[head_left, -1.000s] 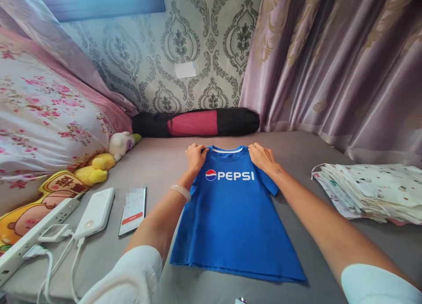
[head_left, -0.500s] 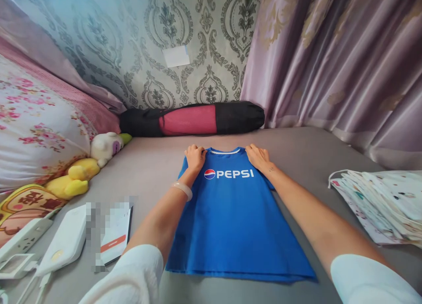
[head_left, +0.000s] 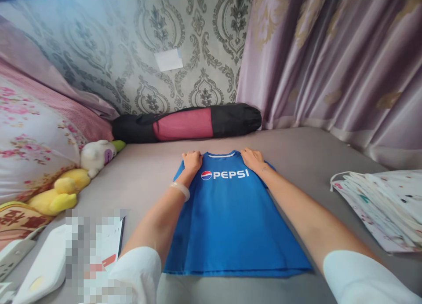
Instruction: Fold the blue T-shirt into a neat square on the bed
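Observation:
A blue T-shirt [head_left: 227, 225] with a white PEPSI print lies spread flat, its neckline pointing away from me and its hem toward me. At the left shoulder, beside the collar, my left hand [head_left: 192, 160] has its fingers closed on the fabric. My right hand [head_left: 252, 158] grips the right shoulder in the same way, fingers curled over the cloth. Part of each sleeve is covered by my hands and forearms. A pale bangle [head_left: 180, 190] circles my left wrist.
Under the shirt is a grey sheet [head_left: 296, 181]. A black and pink rolled bag [head_left: 184, 123] lies along the wall. Plush toys [head_left: 95, 156], a white power bank [head_left: 42, 264] and a phone [head_left: 114, 233] are on the left. Stacked cloth bags [head_left: 379, 207] lie right.
My view has shifted slightly, so the surroundings sit lower and further left. Both hands stay at the shirt's shoulders, and the shirt lies nearly the same.

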`<state>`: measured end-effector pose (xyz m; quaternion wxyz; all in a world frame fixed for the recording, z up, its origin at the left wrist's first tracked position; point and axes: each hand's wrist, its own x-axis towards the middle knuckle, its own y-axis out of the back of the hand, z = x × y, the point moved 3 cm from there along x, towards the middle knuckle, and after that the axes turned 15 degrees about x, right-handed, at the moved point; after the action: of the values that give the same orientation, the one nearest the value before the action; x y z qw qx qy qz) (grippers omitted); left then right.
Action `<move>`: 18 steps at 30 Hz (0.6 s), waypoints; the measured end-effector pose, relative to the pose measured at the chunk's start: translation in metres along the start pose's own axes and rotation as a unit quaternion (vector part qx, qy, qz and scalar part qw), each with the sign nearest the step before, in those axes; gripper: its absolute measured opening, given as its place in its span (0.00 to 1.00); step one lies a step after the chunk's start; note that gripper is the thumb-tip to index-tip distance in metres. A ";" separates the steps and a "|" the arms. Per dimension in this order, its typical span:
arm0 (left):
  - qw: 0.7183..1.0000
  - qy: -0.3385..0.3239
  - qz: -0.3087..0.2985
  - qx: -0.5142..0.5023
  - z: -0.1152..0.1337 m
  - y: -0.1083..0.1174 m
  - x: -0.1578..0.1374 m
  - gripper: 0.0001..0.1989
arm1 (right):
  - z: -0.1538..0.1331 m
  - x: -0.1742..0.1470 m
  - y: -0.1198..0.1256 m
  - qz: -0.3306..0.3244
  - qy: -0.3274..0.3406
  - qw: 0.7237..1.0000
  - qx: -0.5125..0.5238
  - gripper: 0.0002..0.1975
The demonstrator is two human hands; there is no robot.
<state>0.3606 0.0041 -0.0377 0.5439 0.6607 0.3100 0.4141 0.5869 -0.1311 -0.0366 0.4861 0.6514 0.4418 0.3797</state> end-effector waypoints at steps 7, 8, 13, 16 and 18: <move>0.982 0.069 -0.094 -0.145 -0.057 0.002 0.002 0.20 | 0.043 -0.012 0.016 -0.014 -0.065 0.982 0.177 0.17; 0.955 0.096 -0.128 -0.250 -0.066 0.001 -0.001 0.20 | 0.051 -0.014 0.019 -0.023 -0.075 0.976 0.203 0.17; 0.908 0.095 -0.169 -0.372 -0.094 0.005 -0.018 0.26 | 0.082 -0.036 0.030 -0.044 -0.138 0.927 0.346 0.12; 0.888 0.085 -0.178 -0.416 -0.094 0.009 -0.027 0.24 | 0.089 -0.048 0.035 -0.052 -0.169 0.900 0.399 0.08; 0.871 0.076 -0.192 -0.446 -0.090 0.012 -0.031 0.23 | 0.090 -0.052 0.036 -0.045 -0.178 0.889 0.419 0.07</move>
<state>0.2664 0.0164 -0.0270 0.8244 0.2422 0.2531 0.4445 0.6606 -0.2120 -0.0264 0.2549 0.8309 0.4944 0.0145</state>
